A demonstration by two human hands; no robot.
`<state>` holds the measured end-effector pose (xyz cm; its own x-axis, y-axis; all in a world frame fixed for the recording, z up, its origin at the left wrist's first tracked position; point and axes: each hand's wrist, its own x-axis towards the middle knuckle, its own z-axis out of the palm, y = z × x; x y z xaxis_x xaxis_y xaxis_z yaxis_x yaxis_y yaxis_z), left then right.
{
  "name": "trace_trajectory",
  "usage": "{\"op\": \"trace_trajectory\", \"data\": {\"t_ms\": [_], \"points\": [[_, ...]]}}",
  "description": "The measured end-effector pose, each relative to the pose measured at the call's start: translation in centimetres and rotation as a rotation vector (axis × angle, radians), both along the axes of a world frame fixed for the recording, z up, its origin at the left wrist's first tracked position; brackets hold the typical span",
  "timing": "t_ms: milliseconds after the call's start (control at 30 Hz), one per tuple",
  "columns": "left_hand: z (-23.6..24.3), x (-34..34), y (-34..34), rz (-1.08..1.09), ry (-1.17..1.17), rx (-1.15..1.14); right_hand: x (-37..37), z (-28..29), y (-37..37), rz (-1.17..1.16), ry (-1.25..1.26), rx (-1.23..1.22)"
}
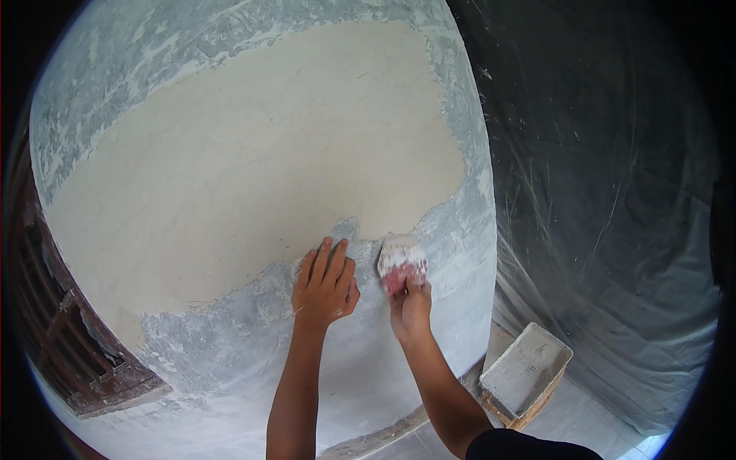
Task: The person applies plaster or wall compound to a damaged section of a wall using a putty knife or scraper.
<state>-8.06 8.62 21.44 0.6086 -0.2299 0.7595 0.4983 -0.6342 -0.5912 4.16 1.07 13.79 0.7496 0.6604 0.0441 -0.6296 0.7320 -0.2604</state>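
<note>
My left hand (326,285) rests against the wall, fingers stretched out and apart, with nothing in it. The fingertips lie at the lower edge of a broad cream plaster patch (276,146). To its right, my right hand (412,308) is closed around the lower end of a flat red putty spreader (402,277). White plaster cakes the spreader's upper part, which is at the wall just below the patch. Grey, rougher wall surface (207,345) surrounds the cream area. Whether the spreader's edge presses on the wall is hard to tell.
A plaster-smeared rectangular tray (529,368) sits low at the right on a wooden support (529,414). Dark plastic sheeting (598,192) hangs along the right side. A brown barred window (65,330) is set in the wall at the left. Pale floor tiles (590,425) show below.
</note>
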Motion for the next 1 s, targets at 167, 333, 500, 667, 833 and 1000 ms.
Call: {"op": "trace_trajectory", "data": {"t_ms": [167, 333, 500, 667, 833, 1000], "points": [[-0.3, -0.3, 0.4, 0.006, -0.002, 0.006, -0.8, 0.3, -2.3, -0.008, 0.023, 0.004], [0.0, 0.0, 0.0, 0.005, 0.003, -0.009, 1.0, 1.6, 0.4, -0.013, -0.041, 0.086], [-0.2, -0.3, 0.4, 0.006, -0.012, 0.001, -0.6, -0.7, -0.9, 0.025, -0.009, -0.050], [0.0, -0.1, -0.1, 0.000, -0.001, -0.014, 0.5, 1.8, -0.3, -0.077, -0.028, 0.072], [-0.3, -0.1, 0.2, -0.002, -0.002, -0.006, -0.5, 0.3, 0.1, 0.013, -0.035, -0.034], [-0.1, -0.3, 0.3, -0.002, -0.010, 0.006, -0.2, 0.5, -1.2, -0.080, -0.059, 0.017]]}}
